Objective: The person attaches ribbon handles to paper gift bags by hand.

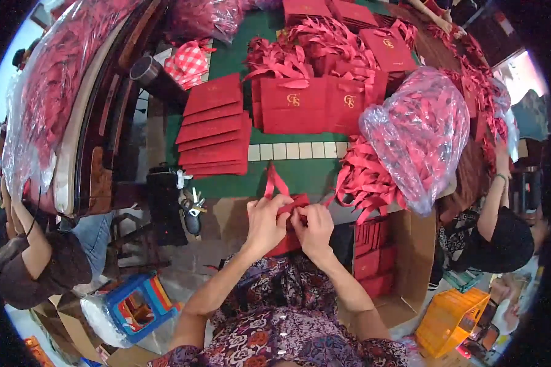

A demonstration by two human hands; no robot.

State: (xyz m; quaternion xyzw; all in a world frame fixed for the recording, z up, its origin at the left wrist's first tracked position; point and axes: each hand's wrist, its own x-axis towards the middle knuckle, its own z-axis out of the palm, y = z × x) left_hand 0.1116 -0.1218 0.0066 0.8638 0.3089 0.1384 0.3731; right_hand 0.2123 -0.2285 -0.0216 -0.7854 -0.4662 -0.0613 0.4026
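At the table's near edge I hold a small red paper bag (283, 246) close to my body. My left hand (266, 224) is closed on its upper left part. The fingers of my right hand (313, 229) pinch at the top edge, where the exact grip is hidden. A loop of red ribbon (275, 180) stands up just beyond my left fingers. Flat red bags (217, 147) lie in an overlapping stack to the far left of my hands. A heap of loose red ribbons (368, 177) spreads to the right.
Standing red bags (292, 110) with ribbon handles fill the green table (275, 174). A clear plastic bag of ribbons (425, 116) bulges at right, above a cardboard box (421, 257) with red bags inside. Keys (193, 207) and a dark tumbler (156, 79) are left. People sit on both sides.
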